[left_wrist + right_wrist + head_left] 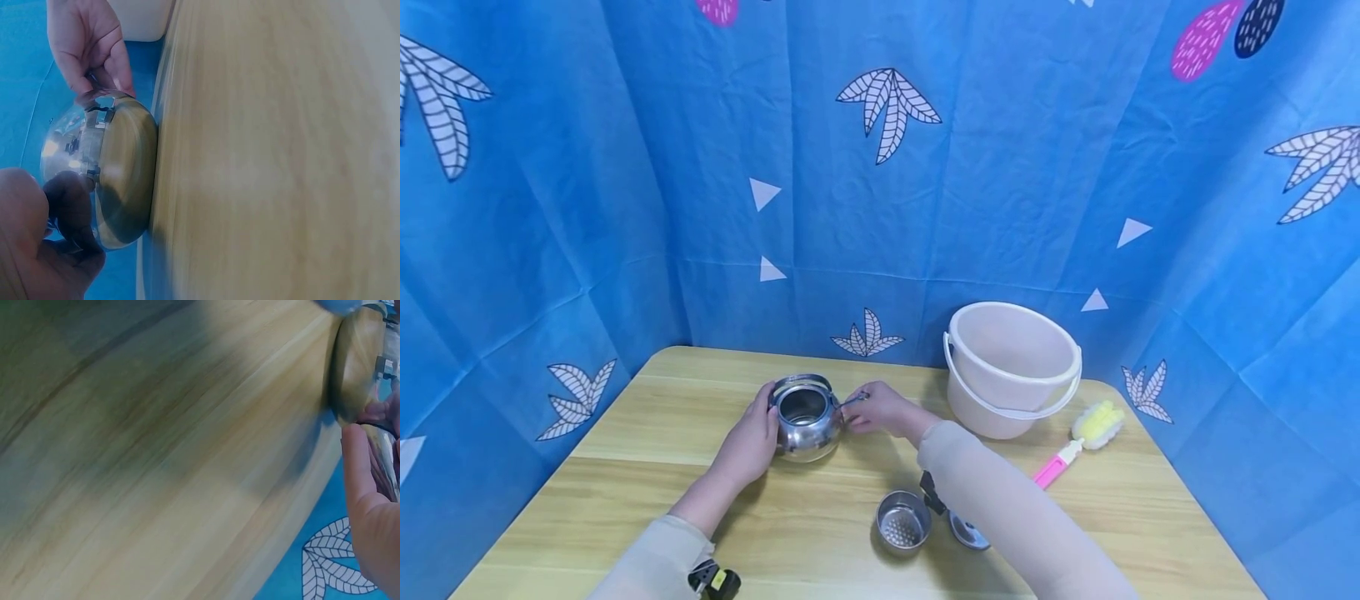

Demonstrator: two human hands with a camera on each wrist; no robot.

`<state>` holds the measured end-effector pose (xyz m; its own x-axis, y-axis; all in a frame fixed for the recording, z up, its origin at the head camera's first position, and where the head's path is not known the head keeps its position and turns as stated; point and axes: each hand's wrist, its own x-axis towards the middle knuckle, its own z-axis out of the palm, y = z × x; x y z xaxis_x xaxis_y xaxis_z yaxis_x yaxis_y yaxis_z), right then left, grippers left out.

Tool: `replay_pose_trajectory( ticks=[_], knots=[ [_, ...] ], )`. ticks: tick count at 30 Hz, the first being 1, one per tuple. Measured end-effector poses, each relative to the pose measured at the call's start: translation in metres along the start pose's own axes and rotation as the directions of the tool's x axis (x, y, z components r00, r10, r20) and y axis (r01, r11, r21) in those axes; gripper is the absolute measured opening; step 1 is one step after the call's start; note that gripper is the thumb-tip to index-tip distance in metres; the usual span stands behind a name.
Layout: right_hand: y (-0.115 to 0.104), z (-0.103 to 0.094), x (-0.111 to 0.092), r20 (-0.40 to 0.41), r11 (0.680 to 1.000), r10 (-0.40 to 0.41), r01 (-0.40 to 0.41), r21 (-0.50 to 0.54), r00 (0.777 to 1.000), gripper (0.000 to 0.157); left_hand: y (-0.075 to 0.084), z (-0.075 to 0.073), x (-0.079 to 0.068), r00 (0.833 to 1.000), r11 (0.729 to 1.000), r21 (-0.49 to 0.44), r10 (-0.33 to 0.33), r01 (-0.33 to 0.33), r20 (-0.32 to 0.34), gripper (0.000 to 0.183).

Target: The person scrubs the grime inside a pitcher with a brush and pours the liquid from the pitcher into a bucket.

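A shiny steel teapot (808,440) stands lidless on the table, its mouth facing up and its handle (801,379) lowered at the back of the rim. My left hand (751,442) grips the pot's left side, with the thumb against the wall in the left wrist view. On the opposite side my right hand (883,410) holds the spout (854,399) between thumb and fingers. The right wrist view shows that hand (375,531) at its right edge, partly cut off. Nearer to me sits a perforated steel strainer (903,522).
A round steel lid (967,532) lies partly hidden beneath my right forearm. At the back right stands a white bucket (1000,400), its handle hanging in front. Beside it lies a brush with a pink handle (1051,472) and a yellow-white sponge head (1098,424). Blue curtains (880,217) surround the table.
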<state>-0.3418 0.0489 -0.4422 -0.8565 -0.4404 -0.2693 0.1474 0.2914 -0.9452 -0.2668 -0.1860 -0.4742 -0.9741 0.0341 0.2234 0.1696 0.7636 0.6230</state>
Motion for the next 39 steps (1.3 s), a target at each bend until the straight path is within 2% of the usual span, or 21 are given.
replay_pose_trajectory(
  ticks=[5,13,26,34,39],
  knots=[
    [-0.001,0.002,0.002,0.001,0.996,0.040,-0.040,0.084,0.999,0.015,-0.002,0.000,0.000,1.000,1.000,-0.003,0.001,-0.001,-0.003,0.054],
    [-0.006,0.006,-0.001,-0.027,0.983,0.097,-0.091,0.160,0.995,0.014,-0.002,-0.001,0.001,1.000,1.000,-0.001,0.001,-0.001,-0.003,0.054],
    [-0.010,0.011,-0.002,-0.058,0.961,0.164,-0.146,0.234,0.985,0.019,-0.002,-0.001,0.001,1.000,1.000,-0.030,-0.003,0.004,0.015,0.053],
    [-0.008,0.011,-0.002,-0.070,0.959,0.171,-0.150,0.239,0.983,0.022,-0.002,-0.001,0.001,1.000,0.996,-0.087,0.016,-0.015,0.006,0.052],
    [-0.006,0.010,-0.003,-0.075,0.962,0.170,-0.149,0.228,0.983,0.021,0.002,-0.004,0.000,1.000,0.995,-0.104,0.002,-0.002,0.002,0.052]
  ],
)
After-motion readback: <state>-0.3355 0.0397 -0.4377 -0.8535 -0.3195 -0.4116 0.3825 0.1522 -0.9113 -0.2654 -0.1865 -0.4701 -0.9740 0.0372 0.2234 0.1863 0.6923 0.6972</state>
